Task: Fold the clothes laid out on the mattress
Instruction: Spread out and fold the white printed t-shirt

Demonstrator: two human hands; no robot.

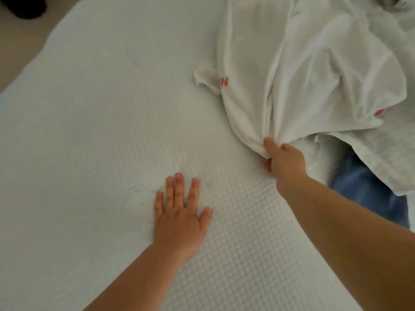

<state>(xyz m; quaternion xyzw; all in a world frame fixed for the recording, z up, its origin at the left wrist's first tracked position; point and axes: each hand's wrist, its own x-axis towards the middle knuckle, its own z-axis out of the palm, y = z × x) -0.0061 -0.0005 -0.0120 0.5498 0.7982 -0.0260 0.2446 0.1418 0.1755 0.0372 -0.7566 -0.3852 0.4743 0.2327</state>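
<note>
One white T-shirt, crumpled, far right on mattress. Your right hand fingers pinch its near edge; left hand flat, empty, beside. Step: dragging clear. Next: spread flat.

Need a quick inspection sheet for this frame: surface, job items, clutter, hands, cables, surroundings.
Surface: white textured mattress, mostly bare on the left.
Job items: white T-shirt with orange print, bunched and unfolded; second white garment at right; blue garment partly under it.
Clutter: nothing seen.
Hands: left hand flat on the mattress, fingers spread; right hand grips the T-shirt's near edge.
Cables: nothing seen.
Surroundings: floor strip and a dark object at top left; too little shows to identify it.
</note>
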